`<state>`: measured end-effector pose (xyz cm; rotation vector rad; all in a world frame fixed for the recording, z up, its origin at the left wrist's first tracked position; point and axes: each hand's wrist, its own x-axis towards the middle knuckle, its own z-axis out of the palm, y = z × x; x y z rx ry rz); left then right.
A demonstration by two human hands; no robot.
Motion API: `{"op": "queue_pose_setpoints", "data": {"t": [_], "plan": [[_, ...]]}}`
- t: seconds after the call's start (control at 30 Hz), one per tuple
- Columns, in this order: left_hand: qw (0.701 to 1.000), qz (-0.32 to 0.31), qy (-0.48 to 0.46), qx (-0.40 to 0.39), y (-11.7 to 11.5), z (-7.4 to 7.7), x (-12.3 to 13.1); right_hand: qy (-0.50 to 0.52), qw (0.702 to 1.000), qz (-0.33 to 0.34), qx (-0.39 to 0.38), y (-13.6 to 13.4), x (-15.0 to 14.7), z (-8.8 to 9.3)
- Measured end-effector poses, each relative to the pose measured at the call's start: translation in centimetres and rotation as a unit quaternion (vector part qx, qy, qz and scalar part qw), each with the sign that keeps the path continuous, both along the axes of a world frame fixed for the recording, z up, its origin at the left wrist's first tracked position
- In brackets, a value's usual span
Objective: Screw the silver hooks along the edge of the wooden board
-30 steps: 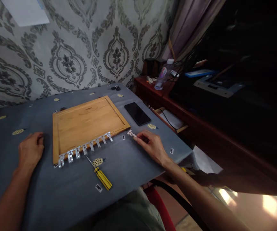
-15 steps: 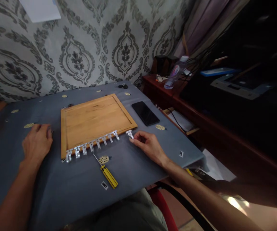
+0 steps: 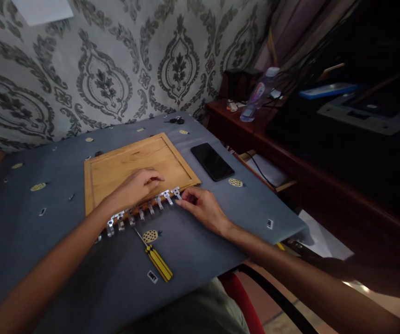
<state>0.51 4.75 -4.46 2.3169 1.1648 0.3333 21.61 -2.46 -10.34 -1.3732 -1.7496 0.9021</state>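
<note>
While the right hand (image 3: 203, 208) pinches a metal clip (image 3: 176, 192) at the near edge of the wooden board (image 3: 132, 160), the left hand (image 3: 140, 185) curls over that board, its grip impossible to tell. Positioning the clip seems the current step; the next move calls for squaring it.

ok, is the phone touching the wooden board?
Apart. The head view shows a strip of grey-blue tablecloth running between the phone and the right edge of the wooden board.

Smooth wooden board (image 3: 135, 159); shiny, probably metal clips (image 3: 167, 196).
</note>
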Motion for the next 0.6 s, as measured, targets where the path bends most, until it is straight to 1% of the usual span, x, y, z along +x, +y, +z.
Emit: {"op": "queue_pose_setpoints", "data": {"t": [0.13, 0.3, 0.47, 0.6], "plan": [[0.999, -0.034, 0.027, -0.021, 0.8, -0.2, 1.8, -0.019, 1.000, -0.002, 0.008, 0.4, -0.1, 0.1], [0.996, -0.063, 0.027, -0.052, 1.3, -0.6, 2.8, -0.025, 1.000, -0.001, 0.012, 0.6, -0.1, 0.0], [0.996, -0.047, 0.021, -0.076, 1.7, -1.4, 3.1, -0.019, 1.000, -0.004, 0.017, 0.6, -0.1, -0.1], [0.995, -0.039, 0.014, -0.094, 1.6, -1.5, 3.2, 0.001, 1.000, -0.002, 0.004, 0.4, 0.0, 0.0]]}}
